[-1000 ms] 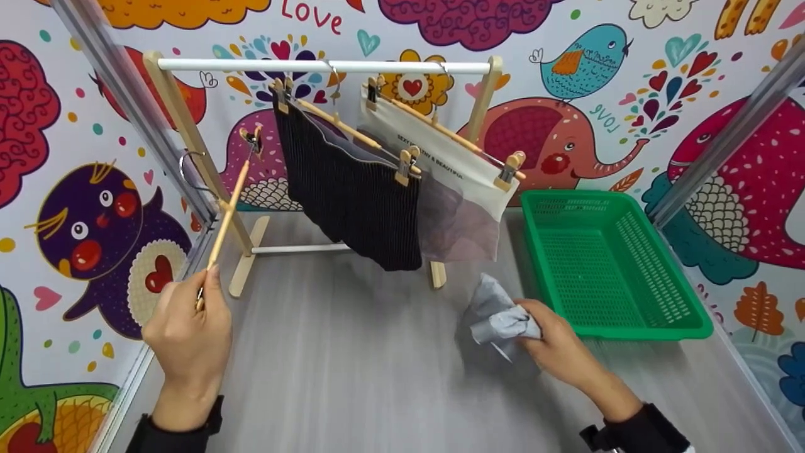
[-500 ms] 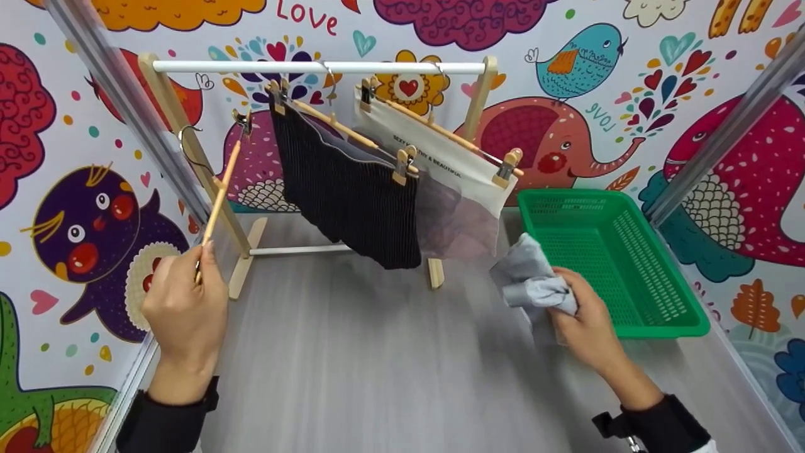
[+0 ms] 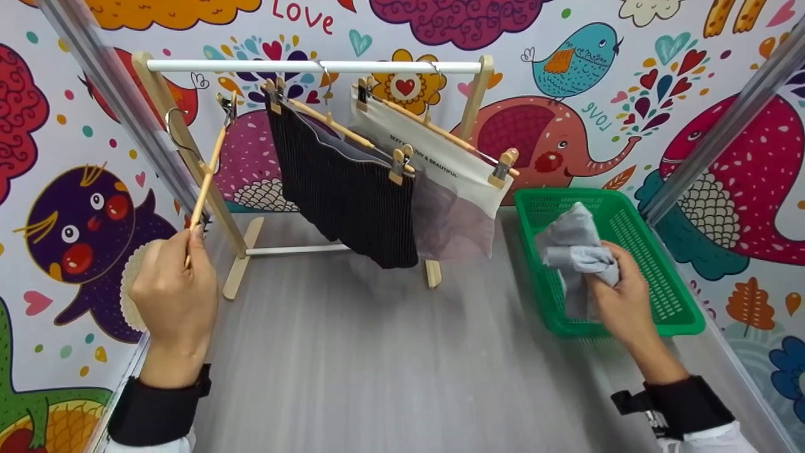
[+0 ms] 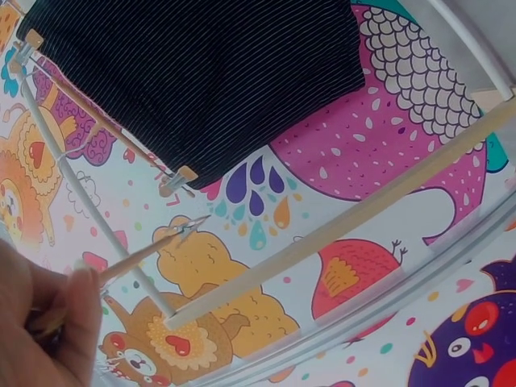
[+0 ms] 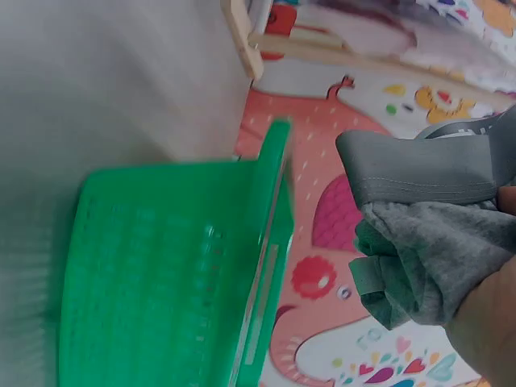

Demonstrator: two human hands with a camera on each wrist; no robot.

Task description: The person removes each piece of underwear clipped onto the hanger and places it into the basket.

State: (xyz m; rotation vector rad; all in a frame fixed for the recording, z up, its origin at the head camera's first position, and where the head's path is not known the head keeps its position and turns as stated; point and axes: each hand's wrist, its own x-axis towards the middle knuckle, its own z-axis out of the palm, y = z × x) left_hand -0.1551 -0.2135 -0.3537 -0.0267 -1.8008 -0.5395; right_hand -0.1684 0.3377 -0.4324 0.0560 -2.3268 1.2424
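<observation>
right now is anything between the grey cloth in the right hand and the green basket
Nothing visible. The right hand grips the grey cloth directly above the green basket, whose floor below looks bare. The rack and its hanging clothes stand off to the left.

wooden hanger (image 3: 206,176), soft grey cloth (image 3: 575,251), plastic basket (image 3: 654,277)

A small wooden rack (image 3: 473,94) stands on the grey table (image 3: 352,377). A black striped cloth (image 3: 343,189) and a white one (image 3: 440,182) hang on it (both clipped to hangers).
</observation>
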